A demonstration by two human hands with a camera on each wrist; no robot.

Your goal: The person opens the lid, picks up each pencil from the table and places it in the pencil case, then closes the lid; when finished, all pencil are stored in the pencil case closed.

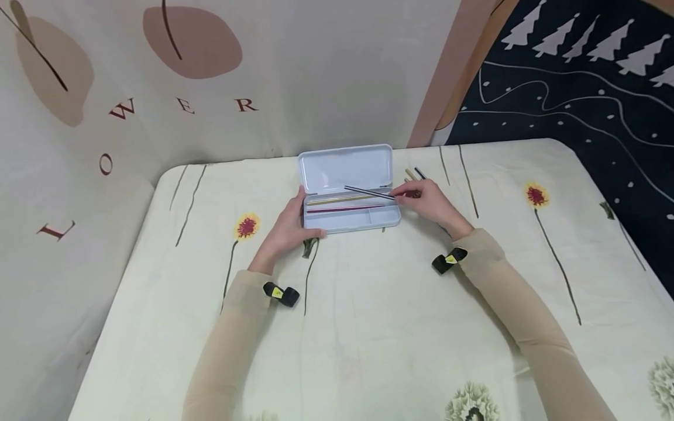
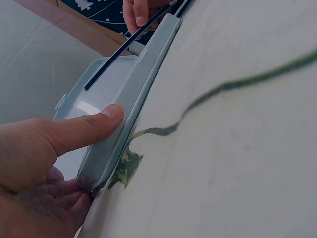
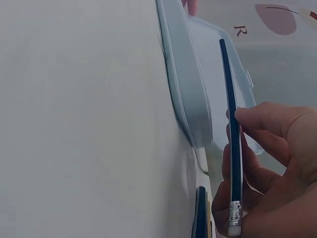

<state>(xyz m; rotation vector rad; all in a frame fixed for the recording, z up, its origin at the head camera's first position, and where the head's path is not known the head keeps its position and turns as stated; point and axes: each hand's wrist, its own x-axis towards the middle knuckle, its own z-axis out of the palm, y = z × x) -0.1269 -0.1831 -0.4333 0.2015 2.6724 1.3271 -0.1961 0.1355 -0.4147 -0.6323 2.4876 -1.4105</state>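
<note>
A light blue pencil case [image 1: 337,221] lies with its lid [image 1: 346,168] raised at the back. My left hand [image 1: 286,228] grips its left end, the thumb [image 2: 101,121] on the front wall and the other fingers round the end. In my right hand [image 1: 429,203] is a dark blue pencil [image 3: 233,124], pinched between thumb and fingers. Its silver ferrule and white eraser point back toward the palm. The far end reaches leftward over the case. Inside lie a gold pencil [image 1: 332,202] and a red pencil [image 1: 339,209], in the rear part.
Beyond my right hand, a dark pencil [image 1: 419,173] and a gold one [image 1: 409,174] lie on the flower-patterned cloth [image 1: 358,327], partly hidden by the hand. A pale printed curtain [image 1: 326,70] hangs behind the table, and a dark tree-patterned cloth [image 1: 558,88] stands at right.
</note>
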